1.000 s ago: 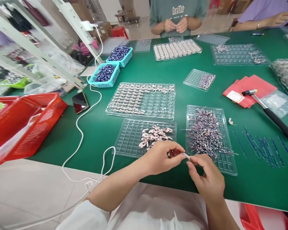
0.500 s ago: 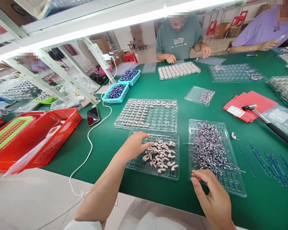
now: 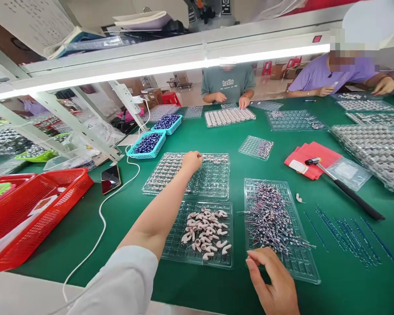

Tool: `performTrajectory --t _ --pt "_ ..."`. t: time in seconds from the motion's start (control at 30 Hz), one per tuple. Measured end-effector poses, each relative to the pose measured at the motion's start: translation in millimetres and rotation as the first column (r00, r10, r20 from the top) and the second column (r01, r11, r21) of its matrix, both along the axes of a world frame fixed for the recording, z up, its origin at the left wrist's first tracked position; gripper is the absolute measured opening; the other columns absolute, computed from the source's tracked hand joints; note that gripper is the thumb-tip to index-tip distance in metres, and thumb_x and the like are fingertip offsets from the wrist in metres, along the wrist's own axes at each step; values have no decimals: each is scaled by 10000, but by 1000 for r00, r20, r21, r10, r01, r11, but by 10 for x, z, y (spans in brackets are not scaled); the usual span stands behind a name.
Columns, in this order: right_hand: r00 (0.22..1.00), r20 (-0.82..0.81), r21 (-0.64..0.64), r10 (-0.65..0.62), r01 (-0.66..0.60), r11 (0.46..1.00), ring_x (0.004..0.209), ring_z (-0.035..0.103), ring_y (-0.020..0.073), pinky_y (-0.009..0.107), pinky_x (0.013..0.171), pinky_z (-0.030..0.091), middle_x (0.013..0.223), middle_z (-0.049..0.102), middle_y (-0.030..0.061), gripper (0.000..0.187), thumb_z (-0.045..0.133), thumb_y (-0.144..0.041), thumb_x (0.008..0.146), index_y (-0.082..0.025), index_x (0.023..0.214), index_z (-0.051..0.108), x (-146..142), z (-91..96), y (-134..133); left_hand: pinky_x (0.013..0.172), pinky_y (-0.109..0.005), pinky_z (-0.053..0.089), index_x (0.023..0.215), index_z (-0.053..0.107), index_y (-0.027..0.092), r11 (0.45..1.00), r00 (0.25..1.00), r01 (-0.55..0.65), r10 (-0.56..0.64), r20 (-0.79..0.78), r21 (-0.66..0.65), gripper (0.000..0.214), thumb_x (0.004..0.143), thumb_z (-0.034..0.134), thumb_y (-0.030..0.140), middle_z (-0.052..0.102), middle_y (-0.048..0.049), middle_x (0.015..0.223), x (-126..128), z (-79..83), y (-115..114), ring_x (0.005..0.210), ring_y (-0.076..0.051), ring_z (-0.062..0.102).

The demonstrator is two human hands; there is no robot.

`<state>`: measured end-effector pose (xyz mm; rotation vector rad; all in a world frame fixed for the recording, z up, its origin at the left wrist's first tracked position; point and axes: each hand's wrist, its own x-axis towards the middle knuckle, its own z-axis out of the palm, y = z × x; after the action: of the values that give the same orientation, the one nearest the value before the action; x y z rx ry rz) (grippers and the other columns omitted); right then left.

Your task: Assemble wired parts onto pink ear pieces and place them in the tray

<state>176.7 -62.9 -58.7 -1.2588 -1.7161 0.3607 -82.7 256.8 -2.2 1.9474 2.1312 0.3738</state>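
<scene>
Now above the part-filled tray (image 3: 213, 180)

Poised with left hand (image 3: 192, 162) over its far cells, with fingers bunched together, just beside pale parts (image 3: 168, 168) set there; impossible to tell whether pinching one. Near wired pieces (image 3: 269, 214) with right hand (image 3: 271, 280), with thumb and forefinger almost meeting (grip unclear). Readable: "hello" on a co-worker's shirt (image 3: 228, 91); unreadable: white label (image 3: 297, 166) on red packet (image 3: 318, 151).
</scene>
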Motion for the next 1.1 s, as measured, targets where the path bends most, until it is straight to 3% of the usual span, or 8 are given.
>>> performTrajectory --t 0.23,0.47,0.6,0.7,0.77,0.9,1.0,1.1 --pt "998 -68 23 3 -1 1000 727 679 163 302 675 581 809 705 26 101 571 -182 946 -218 991 655 -76 79 11 914 -447 571 1243 624 158 999 999 -11 9 -45 -43 319 980 621 338 640 -107 1257 74 -100 116 1076 -247 655" --pt "977 -198 44 -82 93 995 758 654 158 304 683 546 819 694 29 167 551 -95 932 -209 998 653 7 134 -63 962 -395 476 1021 721 91 990 1000 -24 24 2 140 241 906 572 242 709 -180 1106 139 1 -63 1116 -319 611" --pt "964 -138 -20 -229 228 973 837 665 165 299 727 538 901 706 34 142 603 -131 931 -229 1002 678 261 182 -102 855 -326 498 960 701 144 978 998 0 -11 54 210 208 899 574 298 749 -91 979 287 247 -519 920 -239 667" --pt "966 33 -60 -257 259 964 873 649 178 316 761 531 933 690 32 95 647 -201 925 -247 989 699 439 207 -69 747 -308 505 867 676 157 949 960 101 -172 223 298 162 870 627 312 751 -62 857 458 433 -1076 771 -199 663" --pt "964 150 -82 -219 233 969 899 635 191 334 785 529 946 686 37 86 638 -219 932 -249 988 697 501 217 -25 731 -304 517 952 665 157 936 892 174 -281 354 305 191 868 661 329 756 -68 898 567 494 -1476 797 -196 675" --pt "927 372 -136 -53 111 985 928 600 216 366 815 515 971 683 54 136 600 -185 944 -244 1017 698 502 245 70 781 -316 541 1272 588 151 896 720 374 -443 535 238 340 959 551 278 742 -93 1014 707 421 -2127 911 -194 687" --pt "866 499 -170 47 44 985 936 575 230 376 817 498 990 669 69 173 588 -160 947 -238 1041 711 464 264 135 795 -331 535 1192 641 158 840 658 525 -505 558 141 280 990 468 249 712 -105 1054 744 295 -2393 933 -197 670" --pt "797 598 -170 91 15 985 926 551 239 383 810 475 985 661 79 182 593 -134 937 -221 1035 719 438 263 184 751 -327 520 1084 664 172 812 631 584 -451 631 -4 238 985 468 263 703 -86 1008 751 195 -2489 876 -195 650"
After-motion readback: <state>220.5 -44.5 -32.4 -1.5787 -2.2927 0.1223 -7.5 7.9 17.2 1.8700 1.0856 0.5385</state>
